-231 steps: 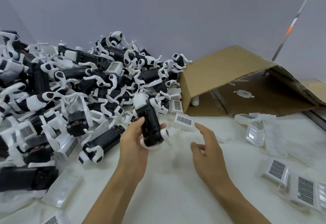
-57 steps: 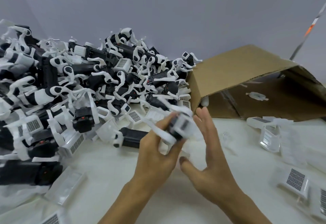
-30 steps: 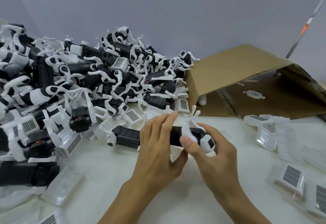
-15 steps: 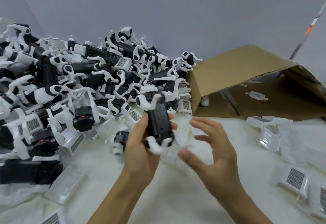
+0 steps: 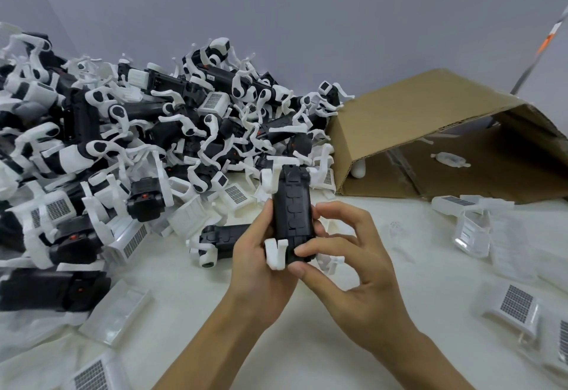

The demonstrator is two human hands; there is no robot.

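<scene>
Both hands clamp the black device [image 5: 292, 220], left hand [image 5: 258, 254] round its body, right hand [image 5: 344, 254] pinching its lower end; it looks light and rigid, its thin white clips [image 5: 276, 253] likely fragile, so hold the body.

pile [image 5: 147, 150] blocks L | box [image 5: 424, 131] blocks far R | near table [image 5: 322, 343] free

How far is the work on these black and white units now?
Done: a pile of units with white clips lies at the left; whether they are finished is unclear. In hand: the left hand grips one black unit upright; the right hand pinches its lower end. Left: loose white grid pieces on the right.
</scene>
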